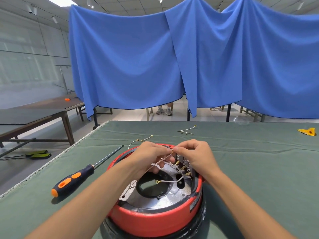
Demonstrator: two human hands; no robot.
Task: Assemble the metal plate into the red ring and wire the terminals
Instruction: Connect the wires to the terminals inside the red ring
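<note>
At frame centre both grips pinch one thin wire (pixel 164 159): the right hand (pixel 195 156) holds its ring lug just above the terminals (pixel 183 167) inside the red ring (pixel 155 219), the left hand (pixel 151 157) holds its length, which slants down-left over the seated metal plate (pixel 155 202).

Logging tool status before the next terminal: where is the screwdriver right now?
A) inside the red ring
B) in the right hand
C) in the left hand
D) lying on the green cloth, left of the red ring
D: the screwdriver lies untouched on the green cloth, left of the red ring, while both hands pinch a wire.
</note>
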